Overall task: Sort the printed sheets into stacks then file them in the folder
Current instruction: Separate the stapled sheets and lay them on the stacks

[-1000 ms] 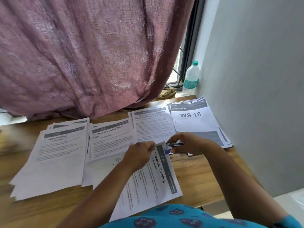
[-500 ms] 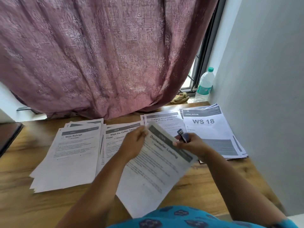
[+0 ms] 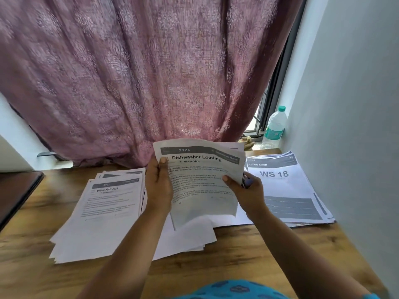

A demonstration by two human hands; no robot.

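Note:
A bundle of printed sheets headed "Dishwasher Loading" (image 3: 200, 186) is held upright above the wooden table (image 3: 248, 251), facing me. My left hand (image 3: 158, 186) grips its left edge, thumb on the front. My right hand (image 3: 246, 193) grips its right edge and also holds a small blue stapler (image 3: 247, 182). On the table lie a "Wipe Railings" stack (image 3: 101, 214) at the left, a "WS 18" stack (image 3: 287, 190) at the right, and more sheets (image 3: 190, 236) partly hidden behind the held bundle. No folder is in view.
A mauve curtain (image 3: 140, 83) hangs behind the table. A plastic water bottle (image 3: 274, 128) stands on the window sill at the back right. A grey wall (image 3: 356, 126) borders the table's right side. A dark surface (image 3: 17, 190) adjoins at the left.
The Dishwasher Loading bundle has been lifted off the table and turned upright to face me. Both hands rose with it; the stapler stays in my right hand.

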